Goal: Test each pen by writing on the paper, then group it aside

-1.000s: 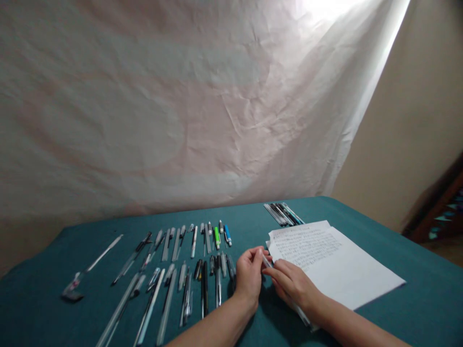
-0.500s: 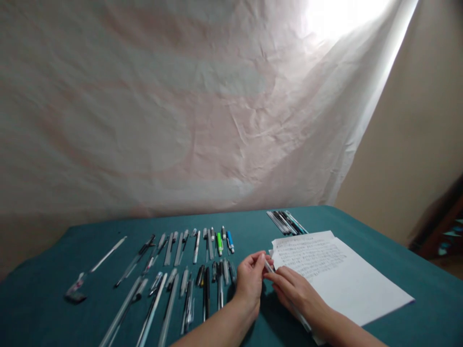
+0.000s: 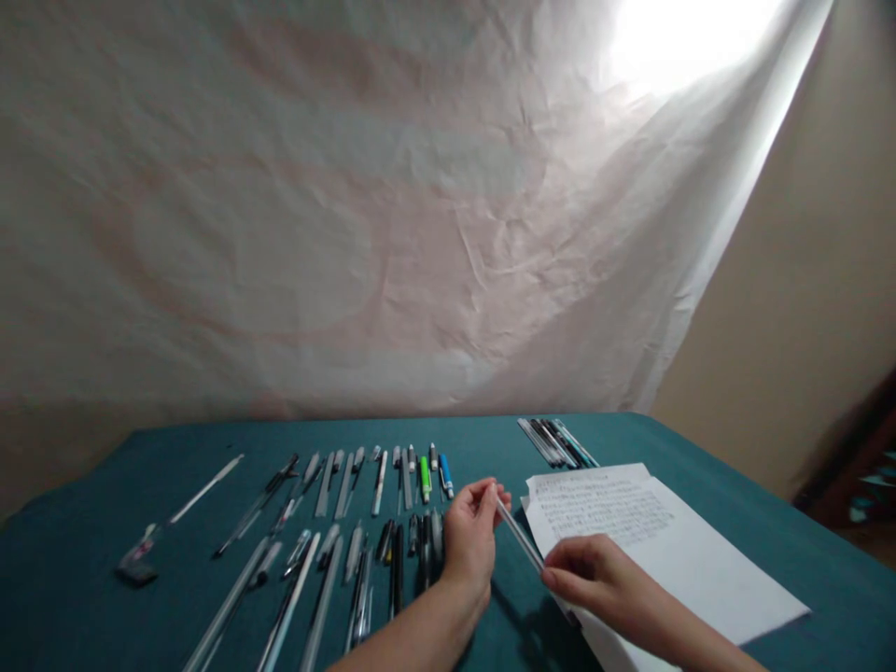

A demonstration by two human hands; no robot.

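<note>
Right hand (image 3: 595, 574): lower down the pen than half a second ago, now clearly apart from the left; palm down, thumb and fingertips closed in a light pinch on the pen.
Pen (image 3: 520, 532): pale, slanting between both hands, above the table; a longer stretch exposed than before.
Left hand (image 3: 468, 537): shifted slightly leftward; wrist bent upward, thumb and forefinger pinching the pen's far end.
Paper (image 3: 707, 569): written sheets, partly behind the right hand.
Pen group (image 3: 550, 444): side by side, beyond the paper.
</note>
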